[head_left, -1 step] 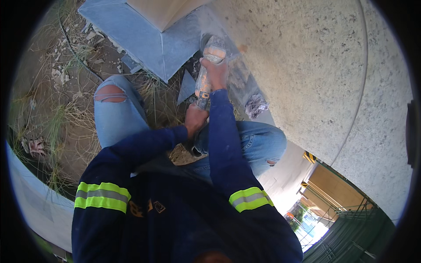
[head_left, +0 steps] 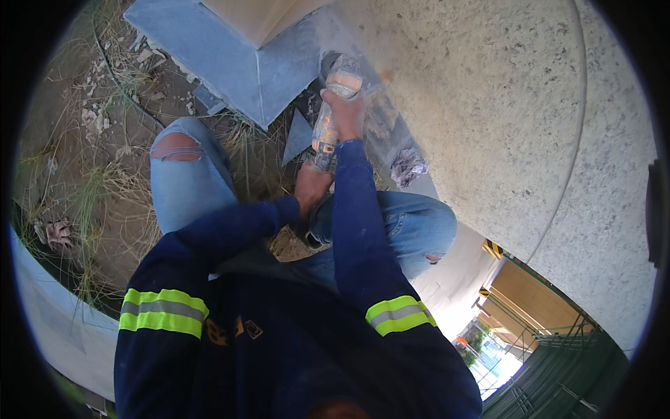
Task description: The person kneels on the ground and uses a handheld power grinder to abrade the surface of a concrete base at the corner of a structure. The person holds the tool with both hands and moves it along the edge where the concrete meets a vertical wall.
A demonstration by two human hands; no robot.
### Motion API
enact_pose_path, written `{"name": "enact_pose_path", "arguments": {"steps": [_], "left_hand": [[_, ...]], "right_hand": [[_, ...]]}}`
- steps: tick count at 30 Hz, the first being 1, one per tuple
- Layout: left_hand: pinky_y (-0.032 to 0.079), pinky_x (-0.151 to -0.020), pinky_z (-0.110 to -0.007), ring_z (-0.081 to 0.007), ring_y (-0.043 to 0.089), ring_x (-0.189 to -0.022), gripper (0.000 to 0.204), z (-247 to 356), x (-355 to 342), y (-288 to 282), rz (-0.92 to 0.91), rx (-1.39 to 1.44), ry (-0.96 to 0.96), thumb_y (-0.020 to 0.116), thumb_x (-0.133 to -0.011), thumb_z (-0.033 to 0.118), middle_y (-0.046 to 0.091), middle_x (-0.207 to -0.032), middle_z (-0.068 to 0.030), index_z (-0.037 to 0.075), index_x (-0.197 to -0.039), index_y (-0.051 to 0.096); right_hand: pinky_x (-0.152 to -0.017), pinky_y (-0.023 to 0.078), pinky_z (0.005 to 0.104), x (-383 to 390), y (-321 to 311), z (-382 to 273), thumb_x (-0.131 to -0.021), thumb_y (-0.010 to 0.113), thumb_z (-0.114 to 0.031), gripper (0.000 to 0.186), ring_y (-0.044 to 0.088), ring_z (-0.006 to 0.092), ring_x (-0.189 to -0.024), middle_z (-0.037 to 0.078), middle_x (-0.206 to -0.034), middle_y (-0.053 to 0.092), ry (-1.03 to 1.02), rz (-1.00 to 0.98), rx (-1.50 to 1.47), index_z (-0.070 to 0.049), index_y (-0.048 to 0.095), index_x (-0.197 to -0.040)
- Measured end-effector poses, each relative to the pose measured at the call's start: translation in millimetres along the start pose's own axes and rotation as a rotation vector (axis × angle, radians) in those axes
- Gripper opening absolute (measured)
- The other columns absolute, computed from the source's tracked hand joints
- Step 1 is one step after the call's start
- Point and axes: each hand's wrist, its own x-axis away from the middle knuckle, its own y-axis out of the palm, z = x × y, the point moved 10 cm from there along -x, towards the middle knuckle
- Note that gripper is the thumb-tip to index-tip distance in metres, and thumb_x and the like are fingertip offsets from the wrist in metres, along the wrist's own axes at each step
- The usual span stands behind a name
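Observation:
A dusty orange-and-grey angle grinder [head_left: 324, 133] lies lengthwise between my hands, its head pointing away from me. My right hand [head_left: 345, 115] is wrapped round the body just behind the head. Closer to me, my left hand [head_left: 313, 186] grips the rear end. The grinder's round disc [head_left: 328, 64] shows partly at the left of the head, by a dusty strip at the foot of the pale wall [head_left: 502, 105]. Close by on the left stands a grey tiled base [head_left: 279, 84]. Whether the disc touches a surface I cannot tell.
A loose triangular tile piece [head_left: 298, 136] lies left of the grinder. Crumpled wrapping [head_left: 407, 167] sits to its right. Dry grass, rubble [head_left: 98, 120] and a dark cable [head_left: 125, 89] cover the soil at left. My bent knees [head_left: 188, 171] flank the work.
The grinder's head and my right hand have shifted very slightly to the right. Both hands keep their grip.

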Motion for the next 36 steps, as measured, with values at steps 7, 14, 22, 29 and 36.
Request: {"name": "enact_pose_path", "arguments": {"steps": [7,14,22,29,36], "left_hand": [[0.052,-0.066,-0.04,-0.0217,0.065,-0.067,0.026,-15.6,-12.0,3.2,0.032,0.06,0.014,0.07,-0.08,0.01,0.069,-0.077,-0.0097,-0.002,-0.102,0.066],[0.053,-0.07,-0.04,-0.0215,0.065,-0.07,0.027,-20.9,-13.7,-1.2,0.01,0.016,0.066,0.068,-0.08,0.011,0.069,-0.081,-0.0093,-0.001,-0.105,0.065],[0.054,-0.073,-0.038,-0.0203,0.069,-0.078,0.03,-11.5,-6.7,-2.9,0.045,-0.001,0.037,0.068,-0.081,0.009,0.071,-0.087,-0.0101,-0.001,-0.108,0.064],[0.053,-0.067,-0.035,-0.0175,0.066,-0.073,0.028,-23.9,0.2,4.7,0.0,0.168,0.009,0.066,-0.082,0.007,0.07,-0.084,-0.0081,-0.001,-0.109,0.064],[0.051,-0.063,-0.034,-0.0148,0.063,-0.068,0.025,-24.2,2.3,0.6,0.002,0.107,-0.043,0.065,-0.083,0.004,0.069,-0.082,-0.0069,0.0,-0.108,0.065]], "right_hand": [[-0.089,0.055,0.0407,-6.2,0.1,1.9,-0.072,0.089,-0.021,0.068,0.071,0.0292,-0.099,0.02,-0.114,0.071,-0.044,0.04,0.156,0.005,0.056,-0.125],[-0.087,0.056,0.0388,-2.5,-7.2,2.8,-0.074,0.09,-0.019,0.066,0.071,0.0255,-0.098,0.017,-0.115,0.071,-0.012,0.056,0.039,0.004,0.059,-0.128],[-0.086,0.055,0.0399,6.4,-1.4,-5.8,-0.073,0.088,-0.019,0.07,0.07,0.028,-0.098,0.019,-0.112,0.07,0.024,0.014,0.028,0.005,0.055,-0.129],[-0.089,0.054,0.0399,12.2,0.9,-3.1,-0.072,0.087,-0.02,0.07,0.069,0.0277,-0.103,0.019,-0.116,0.069,-0.013,-0.003,0.069,0.005,0.054,-0.129],[-0.085,0.056,0.0376,10.0,-1.3,6.6,-0.075,0.089,-0.016,0.061,0.07,0.0231,-0.098,0.015,-0.111,0.072,-0.058,0.036,0.033,0.003,0.06,-0.124]]}}
